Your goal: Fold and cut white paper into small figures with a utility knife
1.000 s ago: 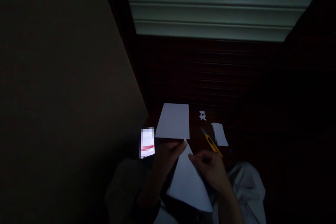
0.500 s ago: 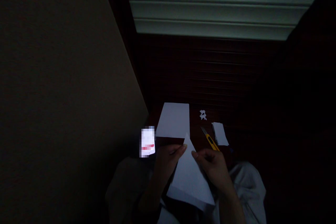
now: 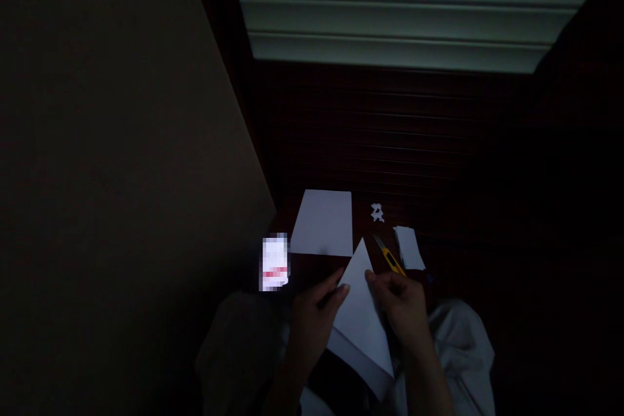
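A white sheet of paper [image 3: 361, 318], folded to a point at its far end, is held between my two hands above my lap. My left hand [image 3: 316, 312] pinches its left edge, thumb on top and fingers behind. On the opposite edge, a little farther up, my right hand [image 3: 400, 302] grips it between thumb and curled fingers. Along the near end a strip of the paper shows in shade. Just beyond my right hand lies a yellow utility knife [image 3: 391, 260] with its blade out.
On the dark tabletop lie a flat white sheet [image 3: 322, 222], small paper scraps [image 3: 377, 212] and a stack of white paper pieces [image 3: 409, 248]. A lit, blurred phone-like screen [image 3: 274, 263] is at the left. A wall [image 3: 146, 143] rises on the left, slatted panels [image 3: 390, 10] ahead.
The folded paper has shifted up and right, its tip now clear above my fingers. My left hand has slid from near the tip down the left edge; my right hand has risen slightly.
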A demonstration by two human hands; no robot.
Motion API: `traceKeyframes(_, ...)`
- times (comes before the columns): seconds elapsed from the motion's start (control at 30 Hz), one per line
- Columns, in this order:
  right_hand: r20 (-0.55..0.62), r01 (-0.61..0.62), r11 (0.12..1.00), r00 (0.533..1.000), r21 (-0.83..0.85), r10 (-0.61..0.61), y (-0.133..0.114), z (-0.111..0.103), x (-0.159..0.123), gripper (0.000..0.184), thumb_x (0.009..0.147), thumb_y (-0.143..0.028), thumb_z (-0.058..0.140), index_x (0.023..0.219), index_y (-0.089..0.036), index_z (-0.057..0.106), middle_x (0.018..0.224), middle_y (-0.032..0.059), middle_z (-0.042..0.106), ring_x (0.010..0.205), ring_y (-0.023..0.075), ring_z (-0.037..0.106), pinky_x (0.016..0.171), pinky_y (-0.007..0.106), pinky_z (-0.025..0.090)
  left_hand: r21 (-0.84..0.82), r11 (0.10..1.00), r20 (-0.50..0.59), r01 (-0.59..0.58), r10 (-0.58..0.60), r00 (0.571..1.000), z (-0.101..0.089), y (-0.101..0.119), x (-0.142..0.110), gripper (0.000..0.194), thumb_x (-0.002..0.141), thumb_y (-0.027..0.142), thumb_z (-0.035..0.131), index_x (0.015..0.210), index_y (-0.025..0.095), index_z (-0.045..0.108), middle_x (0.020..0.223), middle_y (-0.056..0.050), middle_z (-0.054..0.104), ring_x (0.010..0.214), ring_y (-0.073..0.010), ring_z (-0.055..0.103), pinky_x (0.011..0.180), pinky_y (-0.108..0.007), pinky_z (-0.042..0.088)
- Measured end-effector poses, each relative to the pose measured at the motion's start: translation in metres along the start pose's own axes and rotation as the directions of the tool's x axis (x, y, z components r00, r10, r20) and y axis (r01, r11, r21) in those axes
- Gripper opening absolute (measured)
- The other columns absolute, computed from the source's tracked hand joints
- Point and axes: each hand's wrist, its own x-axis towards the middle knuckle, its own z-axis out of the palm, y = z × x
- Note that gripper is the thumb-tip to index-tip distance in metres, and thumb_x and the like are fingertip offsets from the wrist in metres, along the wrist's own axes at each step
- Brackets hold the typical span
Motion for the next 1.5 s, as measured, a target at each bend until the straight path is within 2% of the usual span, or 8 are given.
traceKeyframes(0.13,0.001,0.013,1.0,1.0,-0.009,-0.013,-0.001,0.002,0.0,0.036,0.074,-0.045,0.06,0.058,-0.013,0.063,0.052,0.0015,0.056,0.05,0.0126,0.047,0.045,0.021,0.035,0.072,0.993,-0.051,-0.092,0.096,0.994,0.003,0.001,-0.003,0.03,0.081,0.034,0.054,0.107,0.024,0.065,0.109,-0.003,0.066,0.099,-0.0192,0.061,0.087,-0.027,0.048)
traceKeyframes(0.27,0.02,0.006,0.999,1.0,0.035,-0.007,-0.002,0.004,0.0,0.036,0.074,-0.045,0.06,0.059,-0.013,0.064,0.052,0.0012,0.055,0.049,0.0125,0.047,0.044,0.022,0.035,0.087,0.991,-0.114,-0.103,0.112,0.987,0.005,0.001,-0.004,0.028,0.082,0.032,0.053,0.105,0.024,0.066,0.108,-0.003,0.066,0.099,-0.0188,0.061,0.088,-0.027,0.047)
traceKeyframes(0.5,0.164,-0.017,0.988,0.986,0.155,-0.008,0.0,0.003,0.0,0.033,0.076,-0.044,0.06,0.069,-0.013,0.068,0.061,0.0032,0.062,0.055,0.0144,0.052,0.05,0.023,0.04,0.047,0.998,-0.138,-0.037,0.043,0.989,0.004,0.001,-0.007,0.028,0.082,0.033,0.053,0.105,0.024,0.066,0.108,-0.002,0.066,0.099,-0.0189,0.061,0.087,-0.027,0.049)
traceKeyframes(0.77,0.083,0.016,0.999,0.996,0.029,-0.019,0.003,0.001,0.002,0.034,0.074,-0.045,0.061,0.063,-0.013,0.066,0.055,0.0012,0.058,0.052,0.0133,0.049,0.046,0.022,0.037,0.027,0.999,-0.034,0.028,-0.027,0.999,-0.003,0.003,-0.009,0.03,0.08,0.036,0.055,0.106,0.023,0.066,0.105,-0.003,0.067,0.093,-0.0216,0.064,0.08,-0.03,0.053)
traceKeyframes(0.9,0.073,0.052,0.999,0.996,-0.01,-0.051,0.001,0.004,0.002,0.035,0.076,-0.045,0.059,0.063,-0.013,0.066,0.055,0.0018,0.059,0.053,0.0138,0.05,0.048,0.022,0.039,0.033,0.999,-0.089,0.024,-0.021,0.996,-0.002,0.003,-0.01,0.033,0.08,0.036,0.056,0.11,0.025,0.063,0.108,-0.002,0.066,0.097,-0.0213,0.063,0.083,-0.03,0.052)
traceKeyframes(1.07,0.092,0.082,0.997,0.992,-0.005,-0.081,-0.001,0.004,0.001,0.036,0.077,-0.045,0.058,0.064,-0.013,0.067,0.056,0.0024,0.059,0.054,0.0144,0.051,0.048,0.022,0.039,0.06,0.998,-0.126,-0.006,0.013,0.992,0.003,0.006,-0.012,0.028,0.081,0.034,0.055,0.105,0.026,0.066,0.107,-0.001,0.066,0.1,-0.0205,0.061,0.088,-0.03,0.049)
traceKeyframes(1.27,0.245,0.004,0.994,0.969,0.11,-0.031,-0.001,0.001,-0.002,0.037,0.078,-0.046,0.057,0.066,-0.012,0.067,0.06,0.0024,0.06,0.054,0.0139,0.051,0.049,0.022,0.038,0.115,0.993,-0.2,-0.024,0.047,0.979,0.001,0.009,-0.011,0.027,0.082,0.033,0.054,0.105,0.026,0.066,0.107,-0.001,0.066,0.1,-0.0199,0.061,0.088,-0.028,0.049)
traceKeyframes(1.5,0.243,0.006,0.996,0.97,0.089,-0.027,0.007,0.0,-0.001,0.039,0.076,-0.047,0.059,0.06,-0.012,0.063,0.055,-0.0002,0.055,0.051,0.0108,0.045,0.046,0.021,0.033,0.119,0.993,-0.158,-0.007,0.026,0.987,-0.003,0.009,-0.012,0.026,0.082,0.033,0.053,0.102,0.025,0.067,0.106,-0.001,0.067,0.1,-0.0205,0.061,0.087,-0.03,0.05)
